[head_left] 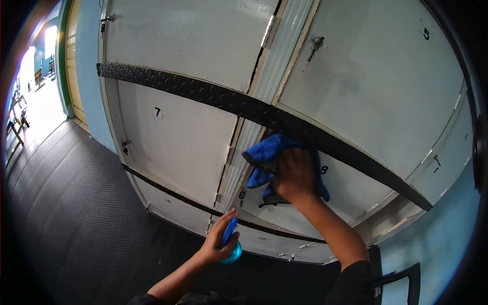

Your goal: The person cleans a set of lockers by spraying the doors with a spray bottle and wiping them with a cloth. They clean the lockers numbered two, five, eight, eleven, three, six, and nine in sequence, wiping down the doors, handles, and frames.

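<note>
My right hand (295, 175) presses a blue cloth with dark edging (269, 150) against the locker door marked 8 (351, 185). The cloth bunches up around the fingers and covers part of that door. Lower and to the left, my left hand (219, 241) is wrapped round a spray bottle (233, 252) with a blue top and a turquoise body. The bottle is held in front of the lower lockers, and the hand hides much of it. A lock with a key (242, 194) shows on door 8, just left of the cloth.
Door 7 (175, 137) is to the left, and door 5 (376, 76) with a hanging key is above. A black studded strip (203, 94) crosses between the rows. Dark textured flooring (76, 203) spreads at left. A black frame (406, 279) stands at lower right.
</note>
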Tool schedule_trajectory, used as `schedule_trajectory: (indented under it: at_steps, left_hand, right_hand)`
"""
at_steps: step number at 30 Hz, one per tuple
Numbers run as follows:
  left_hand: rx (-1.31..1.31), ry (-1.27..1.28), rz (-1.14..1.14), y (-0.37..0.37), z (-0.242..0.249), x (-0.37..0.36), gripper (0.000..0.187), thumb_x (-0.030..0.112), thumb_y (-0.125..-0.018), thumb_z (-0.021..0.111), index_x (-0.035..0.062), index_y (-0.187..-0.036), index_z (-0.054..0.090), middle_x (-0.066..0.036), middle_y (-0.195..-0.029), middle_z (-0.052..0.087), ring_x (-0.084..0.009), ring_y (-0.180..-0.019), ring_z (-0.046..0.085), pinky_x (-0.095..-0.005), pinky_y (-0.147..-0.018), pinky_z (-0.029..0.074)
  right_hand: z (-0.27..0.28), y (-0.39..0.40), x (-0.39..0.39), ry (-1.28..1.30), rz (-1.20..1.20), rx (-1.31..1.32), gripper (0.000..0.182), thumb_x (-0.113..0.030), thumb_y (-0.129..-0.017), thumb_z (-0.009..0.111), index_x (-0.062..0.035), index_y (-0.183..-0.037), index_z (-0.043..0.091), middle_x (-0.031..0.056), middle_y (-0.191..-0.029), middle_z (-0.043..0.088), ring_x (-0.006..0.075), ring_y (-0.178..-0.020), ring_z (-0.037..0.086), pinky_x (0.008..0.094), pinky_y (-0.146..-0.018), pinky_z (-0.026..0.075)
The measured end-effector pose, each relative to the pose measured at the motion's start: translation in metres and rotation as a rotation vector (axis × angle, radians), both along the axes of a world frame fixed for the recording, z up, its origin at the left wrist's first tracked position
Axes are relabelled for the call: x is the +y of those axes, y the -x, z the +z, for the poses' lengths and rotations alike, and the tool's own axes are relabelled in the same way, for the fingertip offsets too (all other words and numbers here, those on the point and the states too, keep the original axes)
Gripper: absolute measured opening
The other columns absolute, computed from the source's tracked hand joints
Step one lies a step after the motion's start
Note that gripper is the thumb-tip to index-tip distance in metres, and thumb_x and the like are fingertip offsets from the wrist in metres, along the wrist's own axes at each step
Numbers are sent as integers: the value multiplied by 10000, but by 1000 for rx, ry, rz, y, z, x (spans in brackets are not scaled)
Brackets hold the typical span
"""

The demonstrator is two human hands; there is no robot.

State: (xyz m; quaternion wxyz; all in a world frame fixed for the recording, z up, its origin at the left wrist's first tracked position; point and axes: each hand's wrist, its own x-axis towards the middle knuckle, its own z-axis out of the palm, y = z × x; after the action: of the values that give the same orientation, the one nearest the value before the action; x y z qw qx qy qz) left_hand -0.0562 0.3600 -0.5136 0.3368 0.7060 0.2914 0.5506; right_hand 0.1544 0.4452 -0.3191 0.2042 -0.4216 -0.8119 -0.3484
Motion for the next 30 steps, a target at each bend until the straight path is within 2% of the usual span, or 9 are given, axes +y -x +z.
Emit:
schedule_trajectory:
  at_steps: [4, 9, 11, 14, 16, 17, 19, 23, 30]
  left_hand:
    - [-20, 8, -13, -18, -1, 24, 701, 34, -855, 626, -22, -1504, 367, -313, -1519, 382, -440, -1447, 351, -449, -1174, 302]
    - [52, 3, 47, -32, 6, 31, 762, 51, -820, 630, -66, -1508, 322, -361, -1518, 338, -494, -1444, 308, -461, -1182, 284]
    - [33, -4, 69, -39, 5, 30, 761, 49, -820, 622, -64, -1509, 320, -365, -1522, 328, -501, -1446, 298, -462, -1183, 282]
    - [76, 12, 201, -51, -6, 36, 754, 63, -831, 626, -49, -1515, 326, -321, -1465, 436, -440, -1376, 446, -430, -1129, 362]
    - [-297, 505, 76, -60, -9, 38, 683, 103, -838, 662, -10, -1471, 431, -210, -1329, 559, -276, -1173, 586, -365, -1009, 452]
    - [-298, 505, 80, -67, 3, 34, 683, 103, -838, 662, -10, -1471, 431, -210, -1329, 559, -276, -1173, 586, -365, -1009, 452]
    - [-654, 891, 379, -78, 23, 25, 550, 127, -843, 682, 51, -1374, 560, -82, -1179, 605, -132, -996, 559, -298, -889, 468]
    - [-775, 709, 191, -68, 7, 35, 433, 88, -839, 660, 125, -1270, 657, -11, -1156, 623, -127, -985, 552, -289, -869, 459]
    - [-683, 741, 182, -49, 13, 2, 485, 45, -819, 630, 92, -1301, 629, -46, -1247, 629, -180, -1125, 560, -348, -989, 424]
  right_hand:
    - [-105, -20, 17, 86, 184, 12, 415, -157, -753, 662, -71, -1159, 657, 104, -1062, 621, 290, -1022, 563, 437, -932, 424]
    - [-158, -77, -27, 172, 55, 9, 415, -227, -800, 640, -96, -1194, 651, 107, -1118, 641, 304, -1130, 563, 481, -1004, 396]
    - [-146, -86, -55, 248, -147, 61, 408, -270, -795, 645, -72, -1151, 650, 125, -1123, 636, 342, -1142, 554, 546, -1046, 369]
    - [-147, -104, -80, 100, -254, 57, 401, -295, -774, 653, -66, -1104, 650, 143, -1088, 626, 356, -1067, 566, 569, -1033, 373]
    - [-143, -109, -98, 119, -287, 98, 380, -280, -778, 636, -42, -1074, 643, 164, -1075, 613, 377, -1067, 558, 583, -1028, 371]
    - [-143, -111, -104, 135, -326, 136, 361, -265, -781, 619, -19, -1045, 635, 185, -1063, 600, 399, -1067, 549, 597, -1023, 369]
    - [-146, -115, -112, 115, -323, 156, 349, -252, -779, 611, 3, -1016, 624, 204, -1052, 587, 418, -1057, 543, 606, -1019, 368]
    - [-162, -126, -117, 34, -290, 204, 295, -228, -776, 594, 32, -915, 608, 244, -1020, 561, 457, -1014, 532, 632, -1003, 361]
    - [-170, -122, -124, -2, -226, 259, 253, -222, -765, 584, 30, -787, 566, 254, -991, 548, 469, -984, 524, 638, -972, 361]
